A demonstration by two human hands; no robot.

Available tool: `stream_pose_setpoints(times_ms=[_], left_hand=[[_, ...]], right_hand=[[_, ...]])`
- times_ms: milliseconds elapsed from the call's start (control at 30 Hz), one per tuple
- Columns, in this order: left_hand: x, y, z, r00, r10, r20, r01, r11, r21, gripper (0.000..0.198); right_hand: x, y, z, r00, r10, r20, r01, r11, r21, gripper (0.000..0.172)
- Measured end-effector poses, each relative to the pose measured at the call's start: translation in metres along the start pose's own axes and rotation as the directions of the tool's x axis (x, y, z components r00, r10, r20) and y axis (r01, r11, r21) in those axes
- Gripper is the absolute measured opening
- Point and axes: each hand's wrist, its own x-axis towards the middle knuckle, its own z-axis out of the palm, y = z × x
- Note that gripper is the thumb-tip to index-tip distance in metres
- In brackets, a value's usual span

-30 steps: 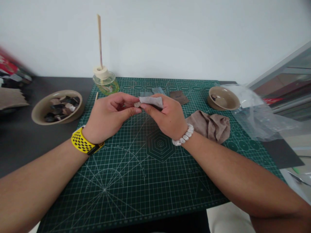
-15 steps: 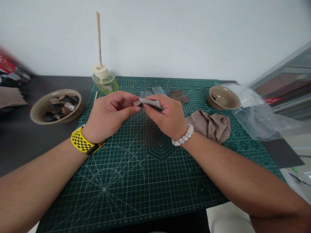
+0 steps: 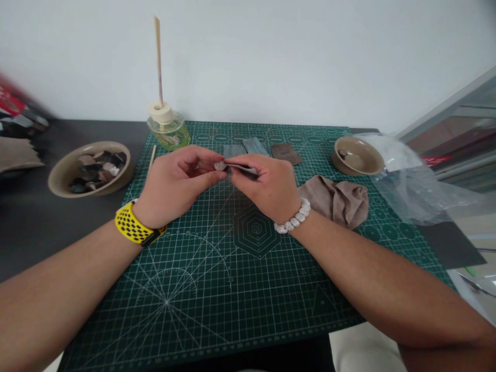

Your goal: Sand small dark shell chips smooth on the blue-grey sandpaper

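Note:
Between the thumb and fingers of my left hand (image 3: 178,181) is a small brownish piece (image 3: 220,166), perhaps stone or wood; its kind is hard to make out. My right hand (image 3: 267,183) pinches a folded strip of sandpaper (image 3: 244,168), its edge against the small piece. Both hands meet above the green cutting mat (image 3: 194,289). Behind them on the mat lie greyish-blue strips (image 3: 254,146) and a brown sandpaper sheet (image 3: 287,153). My fingers partly hide the small piece.
A bowl (image 3: 58,181) of several dark and brown pieces stands at left. At right are a bowl (image 3: 360,157) with one small piece, a crumpled brown cloth (image 3: 335,201) and a clear plastic bag (image 3: 414,188). A reed diffuser (image 3: 167,126) stands at the back left.
The sandpaper in my right hand has tilted, so its edge now shows more than its flat face. The small piece has turned slightly in my left fingers.

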Motion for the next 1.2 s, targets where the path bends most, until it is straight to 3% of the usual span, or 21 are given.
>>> stream_pose_setpoints(times_ms=[967, 1200], left_hand=[[0.0004, -0.006, 0.0012, 1.0, 0.016, -0.017, -0.017, 0.998, -0.054, 0.02], [0.0027, -0.0088, -0.001, 0.995, 0.068, -0.069, -0.072, 0.996, -0.051, 0.02]], right_hand=[[-0.0019, -0.0053, -0.0038, 1.0, 0.024, 0.006, -0.024, 0.998, 0.054, 0.023], [0.0003, -0.0021, -0.0011, 0.997, 0.068, 0.024, -0.069, 0.997, 0.036, 0.02]])
